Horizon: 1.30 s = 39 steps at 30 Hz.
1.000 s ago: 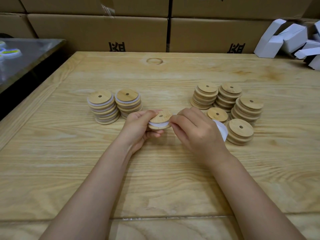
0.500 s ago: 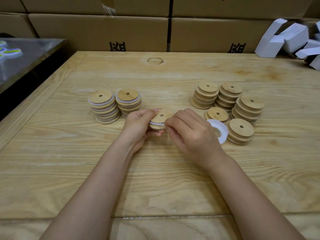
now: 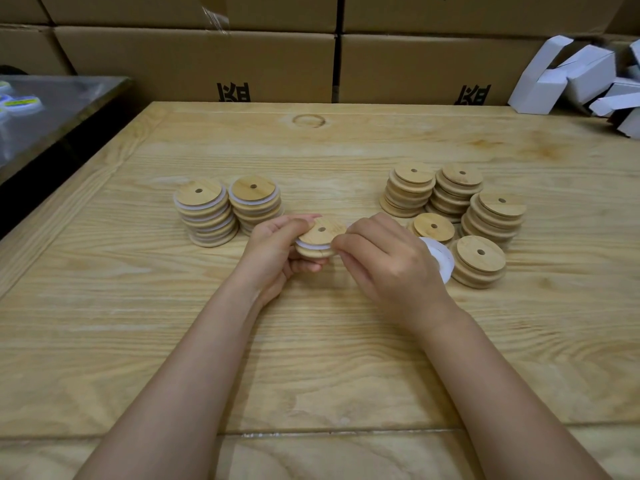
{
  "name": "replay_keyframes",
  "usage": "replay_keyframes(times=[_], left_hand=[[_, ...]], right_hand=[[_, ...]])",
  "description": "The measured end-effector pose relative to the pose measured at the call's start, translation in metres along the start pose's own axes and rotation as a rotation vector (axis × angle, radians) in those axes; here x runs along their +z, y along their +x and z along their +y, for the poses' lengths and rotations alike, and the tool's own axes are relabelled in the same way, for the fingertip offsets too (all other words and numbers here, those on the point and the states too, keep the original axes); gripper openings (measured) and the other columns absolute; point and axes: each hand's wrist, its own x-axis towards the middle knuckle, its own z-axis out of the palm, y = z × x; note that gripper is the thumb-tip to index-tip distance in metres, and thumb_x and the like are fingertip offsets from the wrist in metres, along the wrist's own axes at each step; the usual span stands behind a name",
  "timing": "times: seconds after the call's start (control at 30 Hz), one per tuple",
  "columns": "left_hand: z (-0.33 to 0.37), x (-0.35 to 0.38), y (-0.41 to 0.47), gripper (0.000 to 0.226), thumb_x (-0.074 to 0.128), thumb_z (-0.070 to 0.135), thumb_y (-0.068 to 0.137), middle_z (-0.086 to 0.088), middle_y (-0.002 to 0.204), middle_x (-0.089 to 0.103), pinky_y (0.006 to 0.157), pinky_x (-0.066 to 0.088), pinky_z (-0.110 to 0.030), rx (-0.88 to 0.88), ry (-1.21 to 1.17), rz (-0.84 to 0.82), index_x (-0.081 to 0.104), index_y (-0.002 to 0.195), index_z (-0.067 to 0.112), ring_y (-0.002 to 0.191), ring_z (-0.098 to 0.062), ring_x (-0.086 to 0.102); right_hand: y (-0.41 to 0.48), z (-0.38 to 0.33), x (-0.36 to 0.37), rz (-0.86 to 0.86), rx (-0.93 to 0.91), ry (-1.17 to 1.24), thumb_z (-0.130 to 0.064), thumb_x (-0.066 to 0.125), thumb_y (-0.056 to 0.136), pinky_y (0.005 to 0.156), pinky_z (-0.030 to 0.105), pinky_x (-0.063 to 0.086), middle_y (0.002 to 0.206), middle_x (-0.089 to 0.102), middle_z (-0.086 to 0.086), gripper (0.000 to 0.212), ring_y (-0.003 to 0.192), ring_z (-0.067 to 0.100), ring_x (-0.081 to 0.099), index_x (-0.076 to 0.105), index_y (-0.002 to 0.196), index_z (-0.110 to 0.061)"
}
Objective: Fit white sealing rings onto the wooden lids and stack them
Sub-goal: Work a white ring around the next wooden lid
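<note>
The lid (image 3: 322, 233) was gripped at its left side by the left hand (image 3: 277, 251), flat face tilted up. The white ring (image 3: 306, 244) around it was pinched at the right edge by the right hand (image 3: 391, 265). Farther back, the ringed stacks (image 3: 207, 213) stood nearer the left hand.

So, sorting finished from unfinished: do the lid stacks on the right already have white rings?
No, the right stacks show only bare wood; white rings show in the left stacks.
</note>
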Motion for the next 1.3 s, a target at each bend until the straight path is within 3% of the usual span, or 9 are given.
replay_keyframes(times=[0.17, 0.3, 0.4, 0.5, 0.63, 0.8, 0.93, 1.1, 1.3], left_hand=[[-0.001, -0.002, -0.001, 0.019, 0.048, 0.014, 0.093, -0.007, 0.068, 0.069, 0.040, 0.050, -0.021, 0.030, -0.053, -0.080, 0.061, 0.107, 0.009, 0.048, -0.018, 0.064], [-0.002, -0.003, -0.001, 0.023, 0.049, 0.020, 0.088, -0.004, 0.078, 0.070, 0.042, 0.051, -0.023, 0.071, -0.090, -0.126, 0.059, 0.108, 0.014, 0.053, -0.018, 0.065], [-0.002, -0.004, -0.002, 0.032, 0.057, 0.020, 0.079, -0.006, 0.084, 0.068, 0.042, 0.051, -0.024, 0.057, -0.107, -0.146, 0.058, 0.111, 0.012, 0.057, -0.018, 0.065], [-0.003, -0.005, -0.003, 0.055, 0.070, 0.004, 0.070, -0.008, 0.090, 0.066, 0.043, 0.049, -0.024, 0.048, -0.057, -0.173, 0.051, 0.122, 0.010, 0.062, -0.018, 0.065], [-0.008, -0.004, -0.006, 0.079, 0.079, 0.009, 0.058, 0.003, 0.095, 0.065, 0.053, 0.048, -0.024, 0.099, 0.283, -0.109, 0.044, 0.129, 0.019, 0.069, -0.012, 0.059], [-0.009, -0.024, -0.004, 0.072, 0.087, 0.018, 0.060, 0.005, 0.121, 0.057, 0.100, 0.045, -0.039, 0.233, 0.709, 0.089, 0.049, 0.120, 0.028, 0.112, -0.012, 0.055], [-0.003, -0.039, -0.008, 0.072, 0.088, 0.036, 0.056, 0.008, 0.119, 0.056, 0.099, 0.043, -0.031, 0.297, 0.942, 0.153, 0.054, 0.119, 0.026, 0.112, -0.009, 0.054], [0.005, -0.053, -0.019, 0.076, 0.078, 0.061, 0.052, 0.009, 0.108, 0.060, 0.081, 0.046, -0.030, 0.277, 1.228, 0.141, 0.058, 0.116, 0.023, 0.095, -0.013, 0.058], [0.016, -0.066, -0.026, 0.080, 0.070, 0.067, 0.052, 0.001, 0.116, 0.048, 0.093, 0.044, -0.037, 0.115, 1.437, 0.292, 0.056, 0.115, 0.021, 0.111, -0.018, 0.051]], right_hand=[[-0.003, 0.003, 0.000, 0.026, 0.189, 0.147, -0.008, 0.067, 0.085, 0.065, 0.040, 0.051, 0.083, 0.065, 0.011, 0.013, 0.074, 0.027, 0.061, 0.070, 0.095, 0.001], [-0.003, 0.000, 0.005, -0.034, 0.543, 0.322, -0.026, 0.071, 0.081, 0.079, 0.025, 0.047, 0.101, 0.061, 0.001, 0.039, 0.094, 0.011, 0.056, 0.065, 0.115, -0.008], [-0.003, -0.002, 0.010, -0.101, 0.612, 0.384, -0.028, 0.070, 0.082, 0.080, 0.023, 0.047, 0.104, 0.059, -0.004, 0.040, 0.096, 0.004, 0.052, 0.064, 0.119, -0.014], [-0.005, -0.002, 0.012, -0.125, 0.659, 0.389, -0.029, 0.068, 0.084, 0.078, 0.023, 0.048, 0.101, 0.058, -0.006, 0.037, 0.093, 0.000, 0.051, 0.064, 0.119, -0.019], [-0.009, 0.001, 0.016, -0.267, 0.678, 0.324, -0.027, 0.064, 0.085, 0.078, 0.027, 0.046, 0.101, 0.057, -0.002, 0.034, 0.094, 0.012, 0.054, 0.064, 0.119, -0.019], [-0.012, 0.001, 0.019, -0.414, 0.638, 0.266, -0.031, 0.061, 0.089, 0.092, 0.024, 0.039, 0.113, 0.057, -0.002, 0.036, 0.109, 0.015, 0.051, 0.063, 0.119, -0.012], [-0.011, -0.002, 0.018, -0.440, 0.599, 0.259, -0.033, 0.058, 0.090, 0.093, 0.021, 0.037, 0.113, 0.057, -0.003, 0.035, 0.110, 0.014, 0.049, 0.063, 0.118, -0.013], [-0.011, -0.003, 0.017, -0.496, 0.561, 0.223, -0.033, 0.056, 0.092, 0.093, 0.020, 0.035, 0.116, 0.057, -0.004, 0.033, 0.111, 0.012, 0.047, 0.062, 0.119, -0.015], [-0.010, -0.005, 0.014, -0.552, 0.505, 0.211, -0.032, 0.053, 0.094, 0.094, 0.027, 0.038, 0.115, 0.060, -0.002, 0.033, 0.108, 0.016, 0.048, 0.061, 0.120, -0.014]])
